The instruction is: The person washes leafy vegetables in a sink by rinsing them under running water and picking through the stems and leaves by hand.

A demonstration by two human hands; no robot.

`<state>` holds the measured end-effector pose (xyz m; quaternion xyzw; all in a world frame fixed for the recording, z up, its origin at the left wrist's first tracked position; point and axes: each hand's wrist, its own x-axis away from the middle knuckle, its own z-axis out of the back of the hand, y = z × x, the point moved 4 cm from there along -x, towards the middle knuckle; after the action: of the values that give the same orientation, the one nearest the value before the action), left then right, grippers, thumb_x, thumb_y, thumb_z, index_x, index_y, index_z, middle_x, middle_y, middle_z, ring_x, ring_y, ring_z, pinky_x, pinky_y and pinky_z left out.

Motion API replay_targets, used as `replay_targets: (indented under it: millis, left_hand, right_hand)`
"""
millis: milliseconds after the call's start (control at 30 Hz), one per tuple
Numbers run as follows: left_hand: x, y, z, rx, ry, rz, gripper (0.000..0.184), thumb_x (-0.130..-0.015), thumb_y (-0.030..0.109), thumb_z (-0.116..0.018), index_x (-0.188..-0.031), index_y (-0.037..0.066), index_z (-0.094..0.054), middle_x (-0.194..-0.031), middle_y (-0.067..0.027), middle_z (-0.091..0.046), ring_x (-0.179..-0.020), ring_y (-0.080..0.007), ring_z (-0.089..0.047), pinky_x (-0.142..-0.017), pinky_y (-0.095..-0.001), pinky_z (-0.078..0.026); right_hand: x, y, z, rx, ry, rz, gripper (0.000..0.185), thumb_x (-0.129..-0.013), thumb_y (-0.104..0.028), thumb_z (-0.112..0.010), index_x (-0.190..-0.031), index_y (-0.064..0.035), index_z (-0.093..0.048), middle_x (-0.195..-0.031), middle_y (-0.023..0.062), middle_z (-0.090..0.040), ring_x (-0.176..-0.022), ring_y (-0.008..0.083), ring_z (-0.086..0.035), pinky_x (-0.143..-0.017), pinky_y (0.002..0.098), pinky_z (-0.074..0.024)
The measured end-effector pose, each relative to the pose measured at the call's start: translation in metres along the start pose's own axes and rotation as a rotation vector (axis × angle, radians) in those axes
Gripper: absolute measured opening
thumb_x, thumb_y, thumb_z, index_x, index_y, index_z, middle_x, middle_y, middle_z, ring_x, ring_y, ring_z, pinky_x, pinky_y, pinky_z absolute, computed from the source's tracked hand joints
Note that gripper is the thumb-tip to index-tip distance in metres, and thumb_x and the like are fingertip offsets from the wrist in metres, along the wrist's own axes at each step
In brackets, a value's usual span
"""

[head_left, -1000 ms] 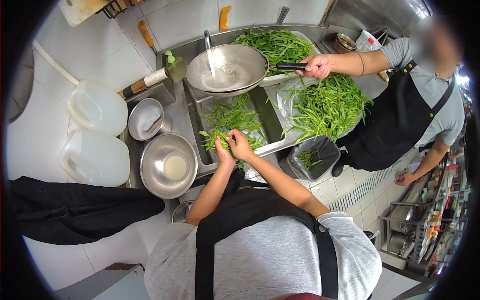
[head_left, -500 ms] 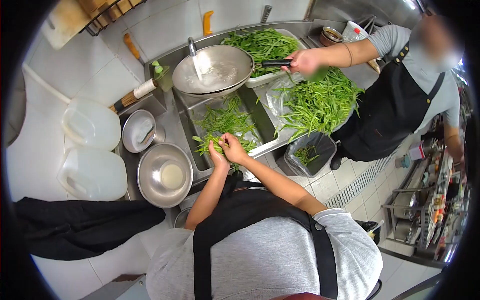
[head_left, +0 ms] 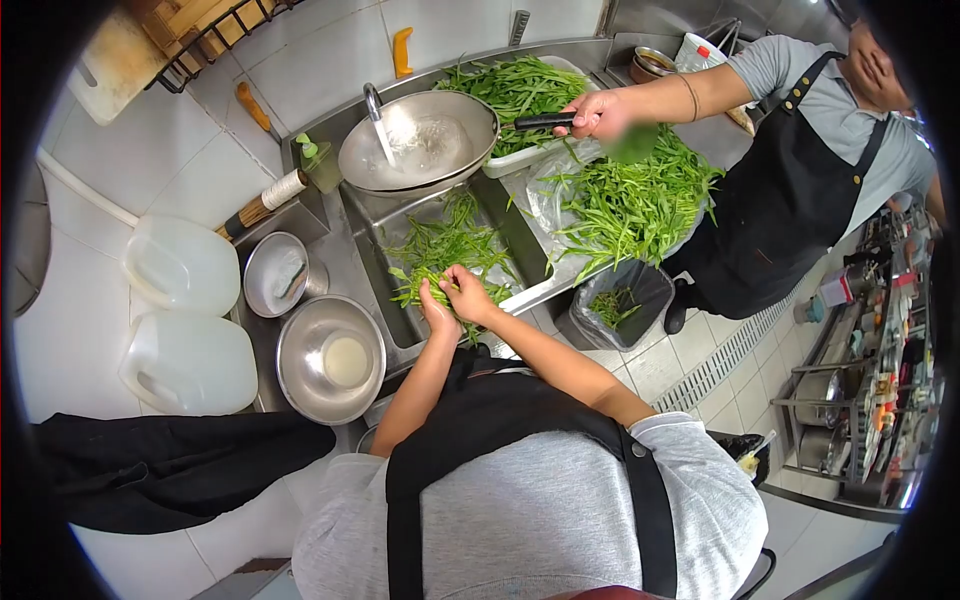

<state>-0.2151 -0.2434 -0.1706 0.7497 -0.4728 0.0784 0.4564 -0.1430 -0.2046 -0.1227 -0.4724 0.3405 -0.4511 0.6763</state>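
Over the near edge of a steel sink (head_left: 520, 235), my left hand (head_left: 438, 312) is closed around a bunch of leafy green stems (head_left: 418, 288). Close beside it, my right hand (head_left: 466, 292) has its fingers bent in against the same greens. More loose green stems (head_left: 455, 240) lie in the sink basin beyond my hands. A wok (head_left: 440, 150) is held by a co-worker's hand (head_left: 597, 112) above the far part of the sink, and water runs into it from the faucet (head_left: 376, 105).
Right of the sink, a large heap of greens (head_left: 645, 205) lies on plastic, with a white tray (head_left: 500, 165) of greens behind. A lined bin (head_left: 645, 320) stands below. At left are a steel bowl (head_left: 310, 375), a smaller bowl (head_left: 268, 285) and two plastic jugs (head_left: 195, 365). The co-worker (head_left: 790, 220) stands at right.
More water swirls in the wok under the faucet. The co-worker's head and body have shifted slightly. My hands stay in nearly the same place on the greens.
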Motion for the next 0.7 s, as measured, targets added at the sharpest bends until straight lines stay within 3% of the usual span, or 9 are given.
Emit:
replay_targets:
  millis: [167,233,400,467,533,700]
  left_hand:
    - [0.006,0.005,-0.008,-0.047,0.021,-0.020,0.039,-0.079,0.039,-0.053,-0.096,0.004,-0.052,-0.091,-0.0074,-0.056,-0.082,-0.0192,-0.054,-0.074,-0.0330,-0.042]
    - [0.007,0.008,-0.016,0.022,-0.108,0.007,0.040,-0.079,0.038,-0.052,-0.099,0.004,-0.052,-0.094,-0.0077,-0.057,-0.085,-0.0198,-0.055,-0.076,-0.0333,-0.043]
    - [0.001,0.019,-0.028,0.084,-0.262,0.041,0.039,-0.081,0.034,-0.052,-0.105,0.003,-0.052,-0.098,-0.0074,-0.058,-0.087,-0.0204,-0.057,-0.078,-0.0338,-0.045]
    - [0.005,0.026,-0.038,-0.035,-0.248,0.052,0.033,-0.081,0.037,-0.050,-0.095,0.007,-0.055,-0.089,-0.0057,-0.059,-0.080,-0.0194,-0.058,-0.075,-0.0333,-0.045]
    - [0.000,0.027,-0.046,-0.036,-0.273,0.039,0.031,-0.080,0.036,-0.052,-0.091,0.008,-0.055,-0.085,-0.0054,-0.060,-0.076,-0.0192,-0.058,-0.072,-0.0330,-0.046]
    - [0.024,0.046,-0.059,-0.023,-0.334,0.088,0.036,-0.081,0.036,-0.049,-0.100,0.005,-0.055,-0.095,-0.0074,-0.061,-0.084,-0.0202,-0.059,-0.079,-0.0342,-0.046]
  right_hand:
    - [-0.005,-0.001,0.004,0.000,-0.010,0.005,0.017,-0.079,-0.015,-0.058,-0.082,-0.0012,-0.048,-0.073,0.0133,-0.051,-0.068,0.0278,-0.049,-0.064,0.0353,-0.0401]
    - [-0.008,-0.003,0.008,-0.053,0.022,0.037,0.014,-0.083,-0.014,-0.055,-0.081,-0.0034,-0.046,-0.071,0.0068,-0.047,-0.065,0.0156,-0.043,-0.063,0.0286,-0.0392]
    - [-0.027,-0.003,0.031,-0.085,0.095,0.108,0.009,-0.086,-0.011,-0.050,-0.084,-0.0036,-0.045,-0.074,0.0050,-0.050,-0.072,0.0132,-0.047,-0.072,0.0256,-0.0396]
    - [-0.033,-0.006,0.038,-0.246,0.098,0.074,0.006,-0.088,-0.009,-0.047,-0.087,-0.0045,-0.043,-0.075,0.0038,-0.051,-0.074,0.0110,-0.046,-0.072,0.0250,-0.0391]
    - [-0.034,-0.017,0.048,-0.190,0.102,0.091,0.006,-0.089,-0.010,-0.045,-0.090,-0.0049,-0.042,-0.074,0.0016,-0.052,-0.071,0.0097,-0.045,-0.071,0.0237,-0.0384]
    - [-0.035,-0.046,0.050,-0.142,-0.042,0.071,0.013,-0.092,-0.017,-0.041,-0.095,-0.0051,-0.045,-0.077,0.0000,-0.051,-0.070,0.0083,-0.043,-0.069,0.0231,-0.0381]
